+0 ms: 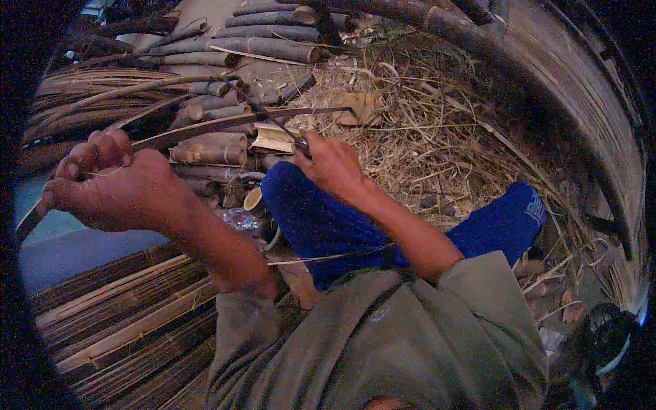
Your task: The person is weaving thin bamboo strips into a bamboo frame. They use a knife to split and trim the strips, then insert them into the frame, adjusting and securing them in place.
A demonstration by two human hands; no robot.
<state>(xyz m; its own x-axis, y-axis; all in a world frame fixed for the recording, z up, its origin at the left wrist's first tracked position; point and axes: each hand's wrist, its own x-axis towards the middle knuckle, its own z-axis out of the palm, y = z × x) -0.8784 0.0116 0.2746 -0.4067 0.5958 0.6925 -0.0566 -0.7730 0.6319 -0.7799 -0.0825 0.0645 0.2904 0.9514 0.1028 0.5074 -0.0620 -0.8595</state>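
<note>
My left hand [113,181] is raised at the left, fingers curled round a thin bamboo strip [195,130]. Part of the strip sticks out below the fist, and the longer part runs right over some cut bamboo pieces. In front of my knees, my right hand [333,166] is closed on the handle of a dark narrow knife [277,123]. Its blade points up and to the left and crosses the strip; whether the two touch I cannot tell. Just beyond my right hand lies a split, pale bamboo piece [275,137].
Bamboo poles [270,48] lie stacked at the far side, with a bundle of strips [82,92] at the far left. Tangled shavings [410,130] cover the ground ahead and right. Long slats [130,314] lie at the near left. My legs in blue trousers [321,225] are folded.
</note>
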